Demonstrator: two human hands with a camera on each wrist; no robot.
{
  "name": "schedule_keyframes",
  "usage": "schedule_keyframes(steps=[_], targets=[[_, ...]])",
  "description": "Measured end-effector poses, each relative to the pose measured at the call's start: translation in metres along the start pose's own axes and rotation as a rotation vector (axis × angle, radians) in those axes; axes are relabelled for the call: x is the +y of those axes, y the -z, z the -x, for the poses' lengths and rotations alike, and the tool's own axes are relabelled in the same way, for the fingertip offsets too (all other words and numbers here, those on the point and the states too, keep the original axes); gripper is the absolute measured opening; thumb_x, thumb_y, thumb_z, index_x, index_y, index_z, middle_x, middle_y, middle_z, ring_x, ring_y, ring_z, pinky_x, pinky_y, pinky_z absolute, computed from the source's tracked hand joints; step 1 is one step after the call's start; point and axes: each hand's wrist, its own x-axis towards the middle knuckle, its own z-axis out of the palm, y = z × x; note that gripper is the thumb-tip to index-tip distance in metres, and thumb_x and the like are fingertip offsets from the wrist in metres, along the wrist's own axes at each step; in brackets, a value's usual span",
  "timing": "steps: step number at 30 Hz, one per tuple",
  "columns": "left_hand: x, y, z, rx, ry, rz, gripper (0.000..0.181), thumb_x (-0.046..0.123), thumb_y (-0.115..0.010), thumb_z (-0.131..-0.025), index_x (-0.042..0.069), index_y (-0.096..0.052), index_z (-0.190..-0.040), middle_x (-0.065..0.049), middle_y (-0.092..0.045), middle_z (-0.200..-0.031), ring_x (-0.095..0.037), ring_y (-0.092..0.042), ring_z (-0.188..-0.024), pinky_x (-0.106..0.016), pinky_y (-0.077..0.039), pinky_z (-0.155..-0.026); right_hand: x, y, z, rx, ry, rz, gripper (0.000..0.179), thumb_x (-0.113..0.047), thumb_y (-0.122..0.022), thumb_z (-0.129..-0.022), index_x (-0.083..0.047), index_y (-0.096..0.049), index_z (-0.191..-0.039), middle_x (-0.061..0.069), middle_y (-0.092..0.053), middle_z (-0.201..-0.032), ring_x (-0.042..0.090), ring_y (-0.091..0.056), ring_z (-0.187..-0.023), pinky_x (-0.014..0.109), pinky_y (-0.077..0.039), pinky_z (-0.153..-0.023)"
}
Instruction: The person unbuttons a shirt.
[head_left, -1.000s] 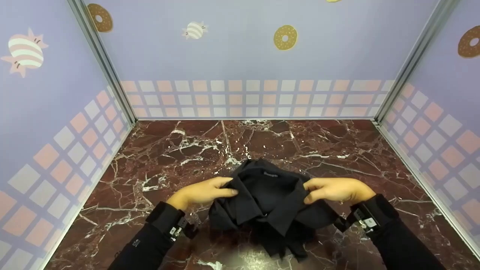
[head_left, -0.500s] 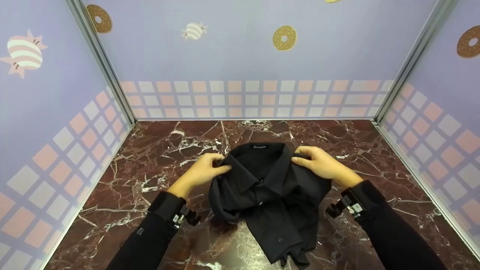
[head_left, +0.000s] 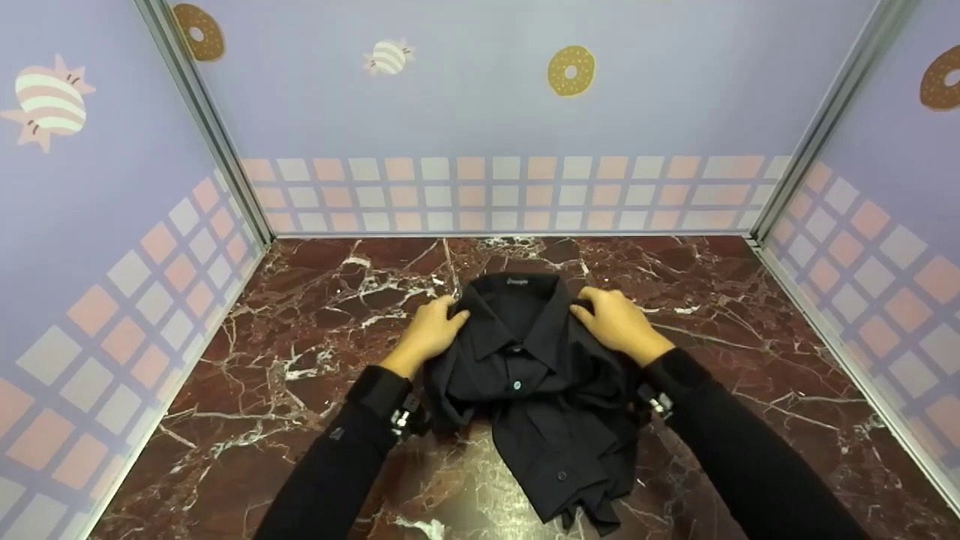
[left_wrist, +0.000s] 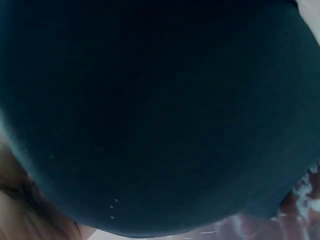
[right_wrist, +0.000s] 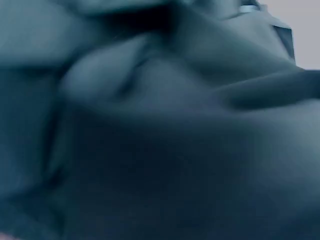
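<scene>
A black button-up shirt (head_left: 525,375) lies bunched on the marble-patterned surface, its collar toward the back wall and its buttoned front facing up. My left hand (head_left: 429,330) pinches the cloth at the left shoulder, beside the collar. At the opposite shoulder my right hand (head_left: 619,322) grips the fabric between thumb and fingers. A cuffed sleeve (head_left: 555,465) trails toward me below the body. Dark cloth (left_wrist: 160,125) fills most of the left wrist view, with part of a hand at its lower left. Blurred folds of the shirt (right_wrist: 175,125) cover the right wrist view.
The dark red marble surface (head_left: 300,420) has white veins. A patterned back wall (head_left: 480,112) and side walls (head_left: 97,225) enclose it on three sides, meeting at metal corner posts.
Both hands have carried the shirt's collar toward the back wall and laid it flatter, so the buttoned front shows. The hands have also drawn a little closer together.
</scene>
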Motion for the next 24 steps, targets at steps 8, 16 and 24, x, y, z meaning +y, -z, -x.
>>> schedule_keyframes(steps=[8, 16, 24], targets=[[-0.017, -0.020, -0.013, -0.143, 0.060, -0.102, 0.049, 0.039, -0.055, -0.107, -0.002, -0.066, -0.131, -0.025, -0.064, -0.133, -0.042, -0.060, -0.124, -0.051, -0.047, -0.105, 0.032, -0.015, -0.003, -0.264, 0.028, 0.010, 0.031, -0.025, -0.060, -0.107, 0.002, -0.065, -0.119, 0.021, -0.071, -0.108, 0.038, -0.069, -0.100, 0.053, -0.054, -0.089], [-0.016, 0.014, 0.018, -0.337, 0.109, 0.055, 0.103, 0.064, -0.070, -0.089, -0.001, -0.033, -0.159, -0.027, -0.038, -0.158, -0.043, -0.038, -0.145, -0.056, -0.031, -0.118, 0.040, 0.015, 0.019, -0.457, -0.097, -0.406, 0.072, -0.051, -0.052, -0.106, 0.002, -0.042, -0.154, 0.025, -0.045, -0.154, 0.042, -0.043, -0.142, 0.057, -0.033, -0.117], [-0.004, 0.008, 0.036, -0.336, -0.083, 0.071, 0.112, 0.007, -0.093, -0.074, 0.004, -0.026, -0.163, -0.026, -0.034, -0.161, -0.041, -0.036, -0.147, -0.052, -0.029, -0.120, 0.027, 0.010, 0.029, -0.540, 0.110, -0.219, 0.086, -0.033, -0.088, -0.084, -0.006, -0.047, -0.154, 0.011, -0.066, -0.132, 0.021, -0.066, -0.109, 0.043, -0.052, -0.097]])
